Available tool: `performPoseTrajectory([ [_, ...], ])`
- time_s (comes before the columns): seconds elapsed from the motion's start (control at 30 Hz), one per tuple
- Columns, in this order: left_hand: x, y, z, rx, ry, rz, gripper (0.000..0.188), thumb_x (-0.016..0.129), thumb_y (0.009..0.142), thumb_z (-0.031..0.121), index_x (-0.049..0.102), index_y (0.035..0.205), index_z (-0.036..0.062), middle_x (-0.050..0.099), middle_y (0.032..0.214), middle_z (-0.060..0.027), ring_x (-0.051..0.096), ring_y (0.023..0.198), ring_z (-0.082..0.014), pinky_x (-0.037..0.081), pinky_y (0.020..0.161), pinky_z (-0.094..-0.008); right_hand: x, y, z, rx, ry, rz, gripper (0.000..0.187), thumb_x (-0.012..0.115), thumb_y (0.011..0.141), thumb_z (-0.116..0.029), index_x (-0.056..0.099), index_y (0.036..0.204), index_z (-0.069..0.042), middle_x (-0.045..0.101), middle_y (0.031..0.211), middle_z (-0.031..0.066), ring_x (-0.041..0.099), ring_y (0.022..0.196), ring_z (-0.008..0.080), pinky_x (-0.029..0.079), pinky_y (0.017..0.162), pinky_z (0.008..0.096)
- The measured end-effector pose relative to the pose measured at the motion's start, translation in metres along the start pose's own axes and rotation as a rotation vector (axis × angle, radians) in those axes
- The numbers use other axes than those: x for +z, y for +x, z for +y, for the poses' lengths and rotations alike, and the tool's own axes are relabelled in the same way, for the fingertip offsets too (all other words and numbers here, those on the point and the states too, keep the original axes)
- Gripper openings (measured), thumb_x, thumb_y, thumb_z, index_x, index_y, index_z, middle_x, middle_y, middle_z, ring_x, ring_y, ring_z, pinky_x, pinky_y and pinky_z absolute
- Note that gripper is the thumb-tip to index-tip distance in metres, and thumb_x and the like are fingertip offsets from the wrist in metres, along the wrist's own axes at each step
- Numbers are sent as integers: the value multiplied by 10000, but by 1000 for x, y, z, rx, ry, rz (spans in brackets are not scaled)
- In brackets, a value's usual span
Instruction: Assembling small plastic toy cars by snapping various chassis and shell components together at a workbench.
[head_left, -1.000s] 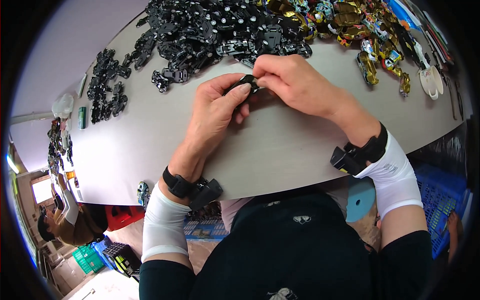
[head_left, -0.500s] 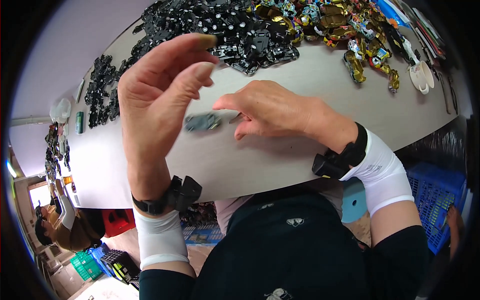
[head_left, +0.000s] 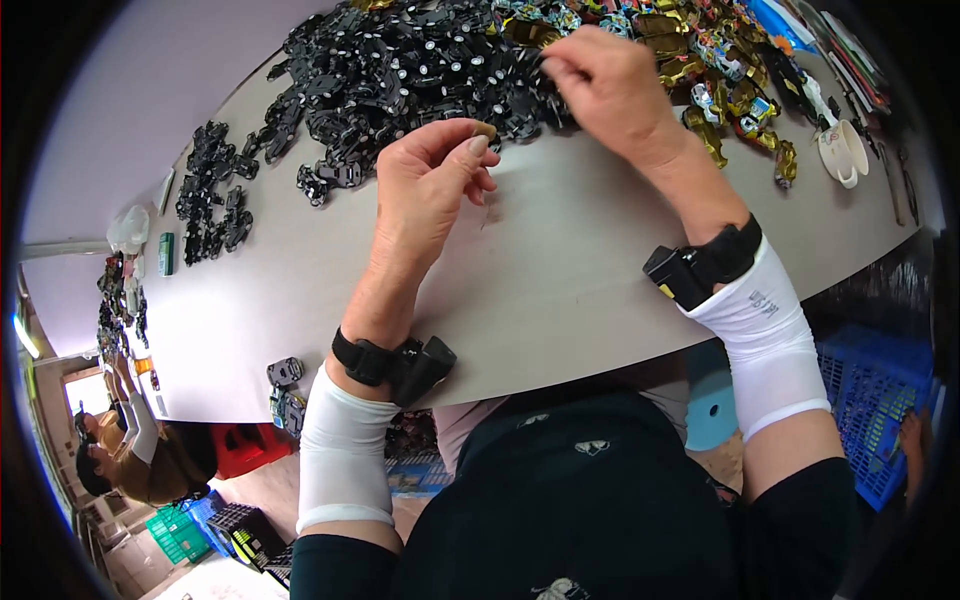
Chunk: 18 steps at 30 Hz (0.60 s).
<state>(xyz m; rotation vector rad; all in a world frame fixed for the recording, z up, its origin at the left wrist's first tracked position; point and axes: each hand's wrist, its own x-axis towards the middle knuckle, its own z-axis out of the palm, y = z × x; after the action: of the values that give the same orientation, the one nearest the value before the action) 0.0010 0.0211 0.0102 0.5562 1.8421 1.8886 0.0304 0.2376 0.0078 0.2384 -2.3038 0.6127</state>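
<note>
My left hand (head_left: 425,195) is over the table, just in front of the heap of black toy car chassis (head_left: 400,80). Its thumb and fingers are pinched together. A thin sliver shows below the fingertips, too small to name. My right hand (head_left: 615,95) reaches to the far side, where the chassis meet a pile of gold and coloured toy car bodies (head_left: 665,40). Its fingers are curled in and slightly blurred beside a gold body (head_left: 530,33). Anything between them is hidden.
Two toy car pieces (head_left: 285,372) lie at the table's near edge, by my left forearm. A white cup (head_left: 843,155) stands at the right. A green box (head_left: 166,254) is at the far left. Blue crate (head_left: 870,410) at lower right; people (head_left: 140,455) work at left.
My right hand has moved away from me to the pile. My left hand has shifted right, its fingers closing together. The grey car piece between my hands no longer shows there.
</note>
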Motion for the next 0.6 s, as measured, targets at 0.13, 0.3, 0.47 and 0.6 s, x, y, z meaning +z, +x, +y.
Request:
performPoseTrajectory([
  [0.13,-2,1,-7,-5,-153,59,255,604,860,95,585,1061,-60,642,873,-121,578,664,-114,456,547,-208,-21,6,7,544,658,-26,123,608,843,-132,640,847,-14,585,673,0,490,523,55,381,477,203],
  [0.3,-4,0,-3,-260,-466,-165,349,604,880,171,542,1146,-47,637,974,-131,531,650,-67,404,506,-172,-28,5,-28,608,877,-577,118,582,862,-120,643,906,-29,546,659,-41,435,526,17,336,460,177],
  [0.47,-11,1,-8,-354,-506,-473,447,657,836,209,508,1174,-43,655,919,-122,541,606,-36,341,433,-135,-20,-6,-41,360,672,-643,135,592,823,-64,636,928,8,615,698,0,529,641,64,415,577,233],
  [0.6,-19,-7,-11,-368,-585,-381,392,637,848,185,529,1150,-40,648,912,-147,557,619,-58,345,417,-134,-70,-16,-28,272,128,-411,141,608,784,-74,617,899,5,582,654,94,538,588,158,417,549,290],
])
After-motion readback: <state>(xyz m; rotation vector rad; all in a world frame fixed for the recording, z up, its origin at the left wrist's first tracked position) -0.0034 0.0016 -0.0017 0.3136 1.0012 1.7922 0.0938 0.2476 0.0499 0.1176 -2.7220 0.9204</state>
